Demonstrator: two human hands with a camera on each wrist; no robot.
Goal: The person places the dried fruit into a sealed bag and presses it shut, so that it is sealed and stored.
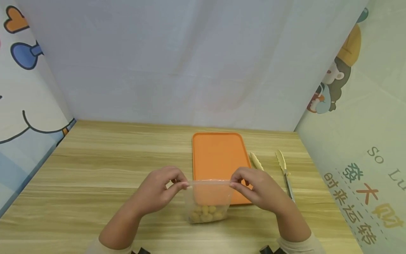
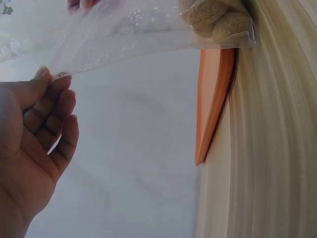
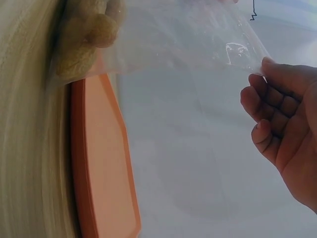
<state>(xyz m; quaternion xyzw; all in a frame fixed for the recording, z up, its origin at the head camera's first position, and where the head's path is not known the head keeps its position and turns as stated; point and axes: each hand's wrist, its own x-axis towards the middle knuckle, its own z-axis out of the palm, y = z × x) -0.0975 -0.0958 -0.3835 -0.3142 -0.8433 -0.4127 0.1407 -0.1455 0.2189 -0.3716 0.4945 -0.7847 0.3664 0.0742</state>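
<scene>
A clear plastic bag (image 1: 207, 195) with several round, tan, wrinkled pieces (image 1: 206, 211) at its bottom stands upright between my hands. My left hand (image 1: 160, 188) pinches the left end of its top edge between thumb and forefinger. At the opposite end of that edge, my right hand (image 1: 258, 187) pinches likewise. In the left wrist view, the other fingers of the left hand (image 2: 34, 134) are loosely bent. The bag's lower end is at the wooden table, and its top edge is stretched straight.
Behind the bag lies an orange tray (image 1: 219, 151), partly seen through the plastic. Tongs (image 1: 288, 181) with pale yellow tips lie right of the tray, partly hidden by my right hand and forearm. A pale cloth (image 1: 177, 70) hangs along the table's (image 1: 111, 158) back edge.
</scene>
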